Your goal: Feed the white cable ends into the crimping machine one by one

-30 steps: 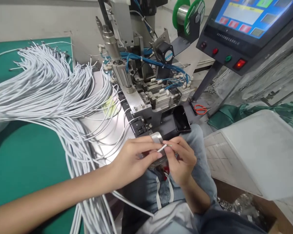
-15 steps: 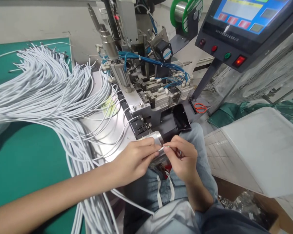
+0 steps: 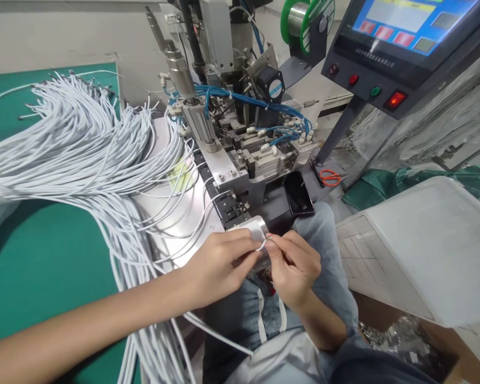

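Note:
Between my two hands a white cable [image 3: 263, 245] shows its end. My left hand [image 3: 226, 260] pinches the cable a little back from the tip, palm facing down. The fingertips of my right hand [image 3: 294, 264] are closed on the very end of the same cable, which they mostly hide. Both hands hover above my lap, in front of the machine's rounded metal front plate [image 3: 257, 226]. Just beyond it, another white cable runs into the black feed track [image 3: 234, 209] of the machine.
A large bundle of white cables [image 3: 92, 154] covers the green mat at left. The machine [image 3: 240, 133] carries a wire spool [image 3: 300, 24] and a control screen [image 3: 408, 26]. A black tray [image 3: 298, 193] and orange-handled scissors [image 3: 330, 177] lie to the right, near a pale plastic bin [image 3: 420, 245].
My right hand has rolled slightly and shifted a little down and left at the cable end. The short white length between my hands is now tilted more steeply. The camera view has shifted slightly.

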### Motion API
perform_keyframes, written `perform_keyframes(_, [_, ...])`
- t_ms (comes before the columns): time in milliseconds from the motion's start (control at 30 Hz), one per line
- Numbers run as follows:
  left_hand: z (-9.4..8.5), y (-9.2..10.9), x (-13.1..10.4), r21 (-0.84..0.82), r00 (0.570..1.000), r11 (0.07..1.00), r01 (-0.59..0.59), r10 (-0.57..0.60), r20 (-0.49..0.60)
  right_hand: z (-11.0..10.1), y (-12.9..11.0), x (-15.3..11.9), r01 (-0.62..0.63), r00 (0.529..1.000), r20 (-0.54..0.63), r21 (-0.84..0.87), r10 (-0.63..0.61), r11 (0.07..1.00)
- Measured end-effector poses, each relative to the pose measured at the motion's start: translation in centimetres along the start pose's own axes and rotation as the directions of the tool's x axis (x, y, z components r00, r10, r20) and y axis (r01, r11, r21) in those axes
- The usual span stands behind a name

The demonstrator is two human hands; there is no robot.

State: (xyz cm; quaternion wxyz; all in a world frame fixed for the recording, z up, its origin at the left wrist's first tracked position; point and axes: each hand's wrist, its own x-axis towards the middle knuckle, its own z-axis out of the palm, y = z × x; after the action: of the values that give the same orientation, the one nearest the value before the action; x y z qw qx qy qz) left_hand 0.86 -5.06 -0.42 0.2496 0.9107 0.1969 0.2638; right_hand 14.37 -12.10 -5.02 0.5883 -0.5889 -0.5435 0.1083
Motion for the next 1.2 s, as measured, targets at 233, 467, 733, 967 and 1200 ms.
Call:
perform_keyframes(233, [-0.8, -0.4, 0.1, 0.495, 0.969, 0.833, -0.247, 0.199, 0.147, -1.1, 0.2, 1.2, 0.009, 0.976, 0.219, -0.038, 0.0, 0.999])
perform_keyframes(467, [-0.2, -0.2, -0.3, 0.2, 0.997, 0.978, -0.055, 0.043, 0.065, 0.1, 0.2, 0.1, -0.01, 0.999, 0.045, 0.015, 0.009, 1.0])
perform_keyframes(733, [-0.2, -0.1, -0.3, 0.608, 0.96, 0.744, -0.277, 0.238, 0.146, -0.5, 0.0, 1.2, -0.11, 0.961, 0.247, -0.067, 0.123, 0.992])
perform_keyframes(967, [-0.1, -0.3, -0.2, 0.11, 0.996, 0.992, 0.058, -0.065, 0.061, 0.1, 0.7, 1.1, 0.001, 0.995, 0.097, 0.107, -0.011, 0.994])
perform_keyframes(1200, [0.1, -0.3, 0.0, -0.053, 0.992, 0.991, 0.121, -0.118, 0.044, 0.8, 0.4, 0.2, 0.101, 0.995, -0.022, -0.001, -0.101, 0.995])
